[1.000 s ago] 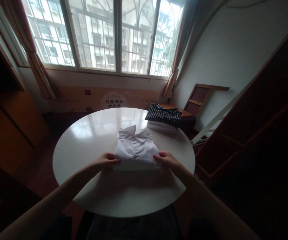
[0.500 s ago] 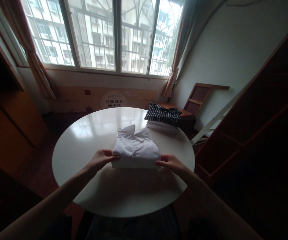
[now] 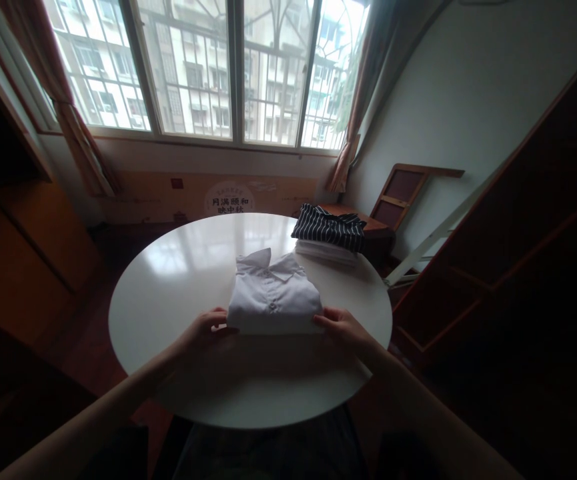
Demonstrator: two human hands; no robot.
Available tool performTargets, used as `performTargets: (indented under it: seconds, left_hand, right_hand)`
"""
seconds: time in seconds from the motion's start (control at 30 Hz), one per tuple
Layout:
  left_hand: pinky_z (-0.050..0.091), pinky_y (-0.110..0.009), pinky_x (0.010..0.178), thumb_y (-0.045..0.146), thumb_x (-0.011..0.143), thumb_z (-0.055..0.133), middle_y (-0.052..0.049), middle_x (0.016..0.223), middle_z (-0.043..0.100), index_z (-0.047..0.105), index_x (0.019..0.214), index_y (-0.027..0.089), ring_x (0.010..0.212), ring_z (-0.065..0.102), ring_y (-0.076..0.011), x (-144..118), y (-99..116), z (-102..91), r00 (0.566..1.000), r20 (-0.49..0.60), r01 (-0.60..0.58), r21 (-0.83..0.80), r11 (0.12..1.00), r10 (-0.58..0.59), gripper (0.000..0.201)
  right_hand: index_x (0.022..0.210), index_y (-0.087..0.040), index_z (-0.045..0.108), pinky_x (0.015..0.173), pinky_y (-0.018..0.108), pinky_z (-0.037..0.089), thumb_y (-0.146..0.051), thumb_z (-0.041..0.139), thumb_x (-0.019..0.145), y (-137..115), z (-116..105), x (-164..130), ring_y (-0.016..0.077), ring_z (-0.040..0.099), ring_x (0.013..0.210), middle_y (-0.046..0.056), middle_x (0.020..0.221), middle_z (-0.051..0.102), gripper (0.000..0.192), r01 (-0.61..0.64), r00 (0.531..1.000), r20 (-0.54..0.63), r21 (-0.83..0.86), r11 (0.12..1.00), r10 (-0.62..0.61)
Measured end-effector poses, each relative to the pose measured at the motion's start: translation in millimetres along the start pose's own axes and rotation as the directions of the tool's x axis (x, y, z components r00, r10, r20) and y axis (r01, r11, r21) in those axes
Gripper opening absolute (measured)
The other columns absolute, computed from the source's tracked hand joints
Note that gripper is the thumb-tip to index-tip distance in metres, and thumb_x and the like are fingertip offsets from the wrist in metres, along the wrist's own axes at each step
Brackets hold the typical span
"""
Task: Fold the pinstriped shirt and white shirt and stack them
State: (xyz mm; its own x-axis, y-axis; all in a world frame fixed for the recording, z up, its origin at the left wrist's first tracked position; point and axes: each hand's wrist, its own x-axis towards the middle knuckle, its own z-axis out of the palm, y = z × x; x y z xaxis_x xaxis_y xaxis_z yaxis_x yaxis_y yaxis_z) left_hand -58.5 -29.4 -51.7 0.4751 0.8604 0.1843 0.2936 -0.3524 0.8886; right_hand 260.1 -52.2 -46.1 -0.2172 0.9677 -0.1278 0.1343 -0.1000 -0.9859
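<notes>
A white collared shirt (image 3: 274, 300) lies folded into a compact rectangle on the round white table (image 3: 168, 293). Its collar points away from me and a row of buttons runs down its middle. At the shirt's near left corner is my left hand (image 3: 209, 328), fingers and thumb closed on the edge; some fingertips are hidden by the cloth. My right hand (image 3: 342, 325) pinches the near right corner, its thumb on top of the fabric. Behind the shirt to the right, a black striped garment (image 3: 328, 228) rests folded on top of folded white clothes (image 3: 325, 251).
Beyond the table are a barred window (image 3: 193, 73), curtains and a long printed panel (image 3: 163, 190) under the sill. A wooden chair (image 3: 393, 197) stands at the back right, near a pale slanted frame (image 3: 428, 250). Dark wooden furniture (image 3: 478, 280) is on the right.
My left thumb has slid from the top of the shirt down to its lower edge. My right hand keeps its hold at the right corner. The view has shifted slightly.
</notes>
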Motion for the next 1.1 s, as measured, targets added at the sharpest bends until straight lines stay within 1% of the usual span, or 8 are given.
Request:
performTargets:
  seconds: [0.13, 0.33, 0.6, 0.7, 0.8, 0.87, 1.0, 1.1]
  left_hand:
    - [0.042, -0.027, 0.065, 0.036, 0.07, 0.061, -0.006, 0.079, 0.062, 0.07, 0.076, 0.019, 0.071, 0.054, -0.0169, 5, 0, 1.6, 0.996, -0.09, -0.016, 0.074, 0.997, 0.022, 0.02]
    - [0.039, -0.025, 0.062, 0.036, 0.062, 0.068, -0.004, 0.07, 0.061, 0.069, 0.067, 0.017, 0.066, 0.052, -0.0157, 10, 6, -4.0, 0.992, -0.122, 0.013, 0.022, 1.0, -0.01, 0.02]
    - [0.036, -0.022, 0.056, 0.037, 0.053, 0.073, 0.002, 0.056, 0.049, 0.056, 0.051, 0.015, 0.058, 0.044, -0.0112, 6, 10, -3.8, 0.96, -0.276, 0.083, 0.108, 0.991, -0.05, 0.028]
    - [0.035, -0.022, 0.053, 0.04, 0.053, 0.071, 0.002, 0.054, 0.05, 0.054, 0.053, 0.015, 0.057, 0.046, -0.0122, -4, 8, -0.3, 0.964, -0.182, 0.204, 0.04, 0.978, -0.194, 0.03]
    - [0.036, -0.022, 0.051, 0.043, 0.055, 0.069, -0.001, 0.063, 0.057, 0.06, 0.067, 0.015, 0.06, 0.05, -0.0147, -10, 9, -3.3, 0.943, 0.131, 0.319, -0.089, 0.944, -0.307, 0.032]
    - [0.036, -0.022, 0.051, 0.048, 0.057, 0.066, -0.002, 0.067, 0.059, 0.061, 0.072, 0.015, 0.06, 0.05, -0.0142, -6, 10, -8.4, 0.922, 0.244, 0.336, -0.11, 0.936, -0.302, 0.037]
    - [0.027, -0.021, 0.044, 0.066, 0.061, 0.051, 0.001, 0.048, 0.048, 0.055, 0.054, 0.014, 0.045, 0.039, -0.0093, 17, 9, -10.7, 0.909, 0.103, 0.415, -0.103, 0.904, -0.405, 0.052]
    - [0.03, -0.021, 0.045, 0.064, 0.056, 0.057, 0.001, 0.052, 0.051, 0.057, 0.065, 0.013, 0.046, 0.043, -0.0102, 36, 13, -1.5, 0.904, -0.007, 0.417, -0.203, 0.886, -0.427, 0.052]
  right_hand:
    - [0.089, -0.014, 0.064, 0.075, 0.033, 0.046, -0.046, 0.064, 0.067, 0, 1, 0, 0.0227, 0.06, 0.084, 0.007, 0.086, 0.066, 0.039, 0.028, 0.999, -0.024, -0.012, 1.0, -0.029]
    - [0.089, -0.014, 0.066, 0.075, 0.034, 0.045, -0.046, 0.064, 0.066, -2, -2, 1, 0.0225, 0.06, 0.083, 0.007, 0.086, 0.066, 0.039, 0.074, 0.997, -0.023, -0.106, 0.992, -0.077]
    - [0.08, -0.014, 0.066, 0.066, 0.028, 0.042, -0.046, 0.062, 0.068, -8, 2, -2, 0.0183, 0.057, 0.071, 0.004, 0.076, 0.064, 0.034, 0.127, 0.983, -0.101, -0.241, 0.962, -0.155]
    - [0.075, -0.014, 0.064, 0.061, 0.026, 0.04, -0.047, 0.062, 0.067, -8, 3, -8, 0.0169, 0.054, 0.066, 0.003, 0.071, 0.063, 0.033, 0.107, 0.987, -0.075, -0.348, 0.932, -0.141]
    - [0.07, -0.014, 0.062, 0.055, 0.024, 0.037, -0.05, 0.063, 0.064, -10, -1, -10, 0.0153, 0.052, 0.062, 0.002, 0.067, 0.06, 0.036, 0.062, 0.997, 0.067, -0.387, 0.92, -0.039]
    - [0.064, -0.014, 0.06, 0.051, 0.023, 0.034, -0.055, 0.059, 0.065, -14, -8, -3, 0.0126, 0.049, 0.058, 0.001, 0.061, 0.057, 0.041, 0.044, 0.997, 0.07, -0.372, 0.927, -0.019]
    - [0.063, -0.014, 0.055, 0.043, 0.022, 0.024, -0.069, 0.047, 0.064, -21, -15, 26, 0.0075, 0.037, 0.045, -0.001, 0.052, 0.048, 0.055, -0.061, 0.996, -0.076, -0.229, 0.971, 0.045]
    - [0.061, -0.014, 0.054, 0.043, 0.022, 0.023, -0.067, 0.056, 0.057, -28, -9, 47, 0.0069, 0.034, 0.043, -0.003, 0.048, 0.043, 0.052, -0.099, 0.995, -0.042, -0.198, 0.975, 0.092]
